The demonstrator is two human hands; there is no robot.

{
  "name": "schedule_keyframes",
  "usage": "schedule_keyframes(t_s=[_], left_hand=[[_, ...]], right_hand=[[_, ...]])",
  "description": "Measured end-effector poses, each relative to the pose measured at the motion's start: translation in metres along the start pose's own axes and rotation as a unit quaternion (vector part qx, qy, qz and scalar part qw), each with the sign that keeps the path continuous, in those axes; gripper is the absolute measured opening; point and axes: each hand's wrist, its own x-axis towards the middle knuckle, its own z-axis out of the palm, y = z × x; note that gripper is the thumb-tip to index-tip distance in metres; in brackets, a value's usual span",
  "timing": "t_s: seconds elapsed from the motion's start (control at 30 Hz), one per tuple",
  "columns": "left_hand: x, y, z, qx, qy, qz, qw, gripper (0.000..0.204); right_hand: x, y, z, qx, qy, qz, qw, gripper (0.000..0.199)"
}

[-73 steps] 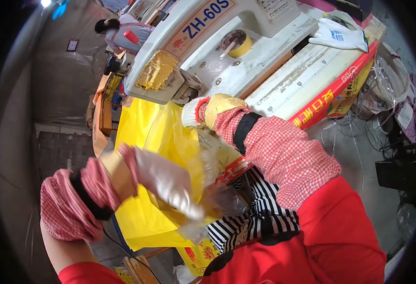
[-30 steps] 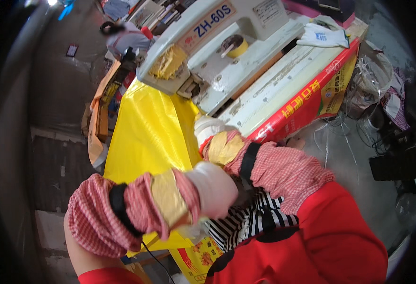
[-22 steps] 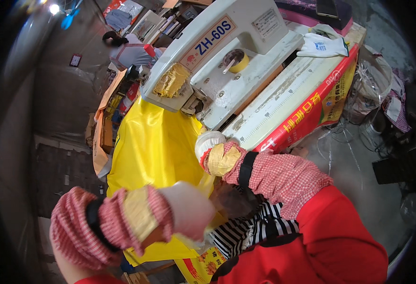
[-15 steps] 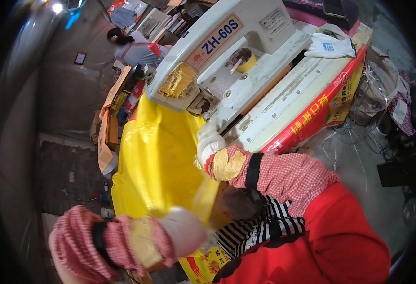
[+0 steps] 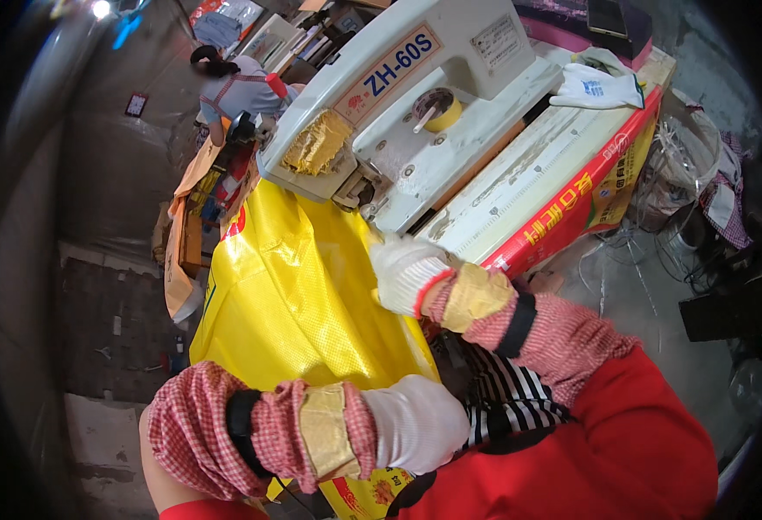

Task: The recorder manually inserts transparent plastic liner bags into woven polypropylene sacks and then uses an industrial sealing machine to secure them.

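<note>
A large yellow woven plastic sack [image 5: 312, 303] lies draped in folds, its far end beneath the head of a pale grey industrial sewing machine [image 5: 312, 139]. My right hand [image 5: 409, 270], in a white knit glove, is closed on the sack's right edge, close to the machine's bed. Low in the view, my left hand [image 5: 423, 423], gloved likewise, is at the sack's near edge; its fingers are turned away and hidden. Both forearms wear red checked sleeve covers with black bands and tan tape. A roll of yellow tape [image 5: 444, 113] stands on the machine bed.
Right of the machine runs a white worktop [image 5: 520, 186] fronted by a red and yellow printed sack. On it lie a white glove [image 5: 596, 87] and a dark phone [image 5: 607, 17]. A clear plastic bag [image 5: 689, 165] is at far right. Another person [image 5: 240, 91] is behind, upper left.
My left hand has moved right, toward my body. My right hand has shifted slightly right along the sack's edge. The sack now spreads further toward me, showing a red print at its far left.
</note>
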Motion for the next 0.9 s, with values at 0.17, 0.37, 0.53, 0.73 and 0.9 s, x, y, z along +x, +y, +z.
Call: schedule_keyframes(t_s=[0.17, 0.37, 0.53, 0.73, 0.9], left_hand=[[0.006, 0.003, -0.011, 0.008, 0.015, -0.014, 1.0, 0.022], [-0.023, -0.036, -0.049, 0.089, 0.0, -0.14, 0.986, 0.032], [-0.076, -0.067, -0.053, 0.142, -0.081, -0.312, 0.936, 0.021], [-0.041, -0.017, -0.008, 0.259, 0.061, -0.067, 0.962, 0.013], [-0.037, -0.042, -0.033, 0.214, 0.071, -0.178, 0.958, 0.015]], right_hand=[[0.016, -0.003, 0.053, -0.144, 0.02, 0.061, 0.988, 0.037], [0.041, 0.0, 0.064, -0.08, -0.08, 0.05, 0.992, 0.033], [0.042, -0.001, 0.051, -0.052, -0.155, 0.03, 0.986, 0.027], [0.046, -0.014, 0.031, -0.044, -0.242, 0.015, 0.969, 0.021], [0.059, 0.023, 0.056, 0.29, -0.117, -0.175, 0.934, 0.02]])
